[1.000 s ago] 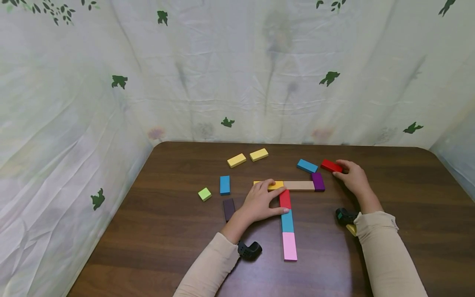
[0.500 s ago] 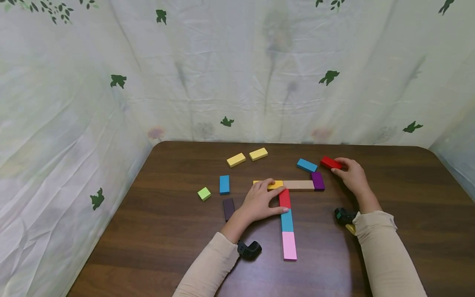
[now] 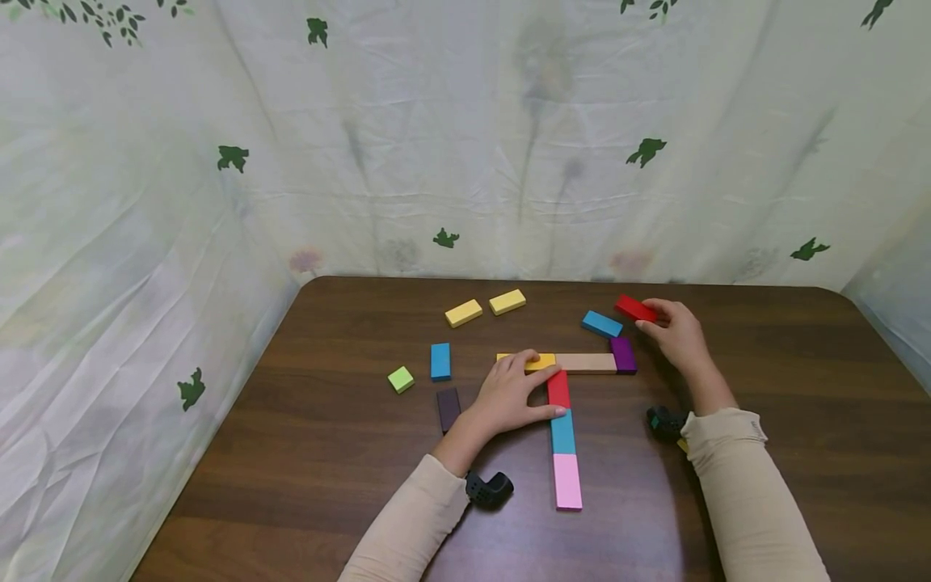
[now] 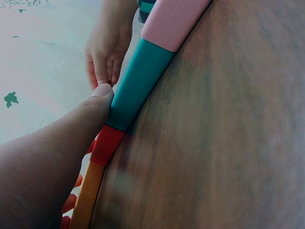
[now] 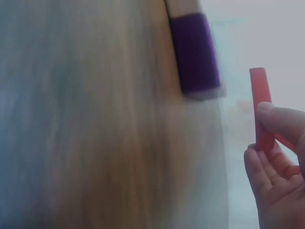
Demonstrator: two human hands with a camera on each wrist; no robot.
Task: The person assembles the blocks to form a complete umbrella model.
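In the head view, my right hand (image 3: 676,335) pinches a red block (image 3: 634,308) between thumb and fingers, beyond the purple block (image 3: 622,356) and beside a blue block (image 3: 602,324). The right wrist view shows the thumb on this red block (image 5: 258,86). My left hand (image 3: 505,396) rests at the bend of a row of blocks, fingers spread over a yellow block (image 3: 545,363) and a second red block (image 3: 558,390). Its thumb touches the side of a teal-blue block (image 4: 140,81); a pink block (image 3: 567,482) ends that row. A beige block (image 3: 585,364) joins yellow to purple.
Left of the row lie a dark block (image 3: 448,411), a blue block (image 3: 440,362) and a green block (image 3: 401,379). Two pale yellow blocks (image 3: 463,313) are farther back. A yellow block (image 3: 682,445) is mostly hidden by the right wrist. A patterned cloth (image 3: 465,145) hangs behind the table.
My right hand has lifted the red block and shifted it left and away, closer to the blue block behind the purple one. My left hand has stayed in place.
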